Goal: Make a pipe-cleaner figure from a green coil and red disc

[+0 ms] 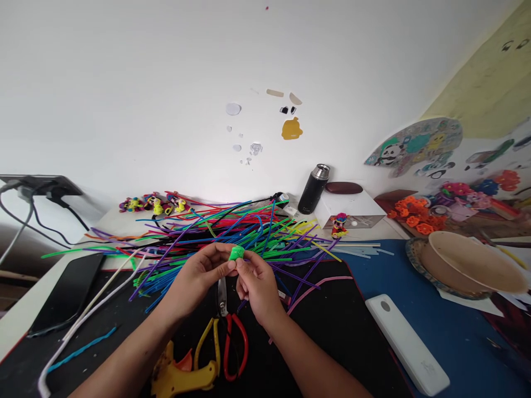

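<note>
A small bright green coiled piece, apparently pipe cleaner (237,253), is pinched between my two hands above the black mat (323,331). My left hand (201,276) grips its left side with thumb and fingers. From the right, my right hand (260,287) closes thumb and fingertips on its lower edge. Below the hands lie red-handled scissors (235,345) and a yellow-handled tool (199,345), close together. A yellow glue gun (185,378) with an orange trigger rests by my left forearm. Behind the hands spreads a pile of coloured pipe cleaners (244,226).
A phone (68,293) and a white cable (89,309) lie at left, near a twisted blue pipe cleaner (83,349). Small figures (155,203) sit behind. A black bottle (314,190) stands by a white box (352,207). At right are a white power bank (406,342) and bowl (473,262).
</note>
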